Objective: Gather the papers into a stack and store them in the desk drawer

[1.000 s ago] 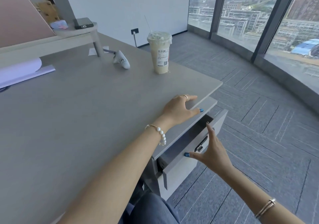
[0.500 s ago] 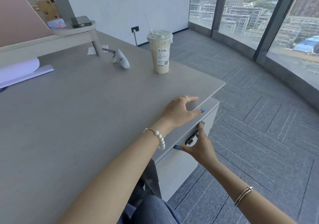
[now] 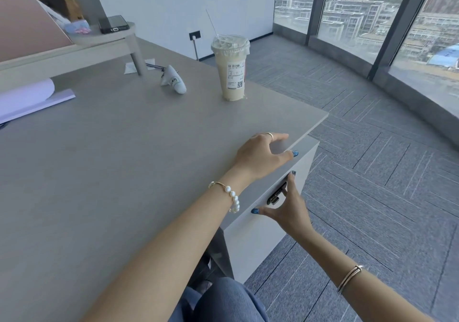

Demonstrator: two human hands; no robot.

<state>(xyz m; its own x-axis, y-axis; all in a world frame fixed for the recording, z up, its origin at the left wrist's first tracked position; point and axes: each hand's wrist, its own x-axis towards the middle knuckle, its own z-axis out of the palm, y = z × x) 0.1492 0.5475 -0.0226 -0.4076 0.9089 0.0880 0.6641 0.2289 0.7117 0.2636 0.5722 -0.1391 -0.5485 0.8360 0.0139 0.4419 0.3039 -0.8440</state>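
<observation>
The desk drawer [image 3: 250, 237] under the right edge of the grey desk [image 3: 111, 172] is closed, its white front flush with the cabinet. My right hand [image 3: 285, 210] lies flat against the drawer front beside the dark handle [image 3: 276, 195], fingers spread, holding nothing. My left hand [image 3: 263, 156] rests palm down on the desk's edge just above, fingers apart. No papers lie on the near part of the desk. A curled white sheet over a flat one [image 3: 27, 98] lies at the far left edge.
A lidded iced drink cup [image 3: 232, 69] with a straw stands near the desk's far right corner, a small white object [image 3: 173, 83] to its left. A raised shelf [image 3: 104, 36] carries a dark phone. Grey carpet and tall windows lie to the right.
My right hand pushed the open drawer in until it shut. My left hand stayed on the desk edge.
</observation>
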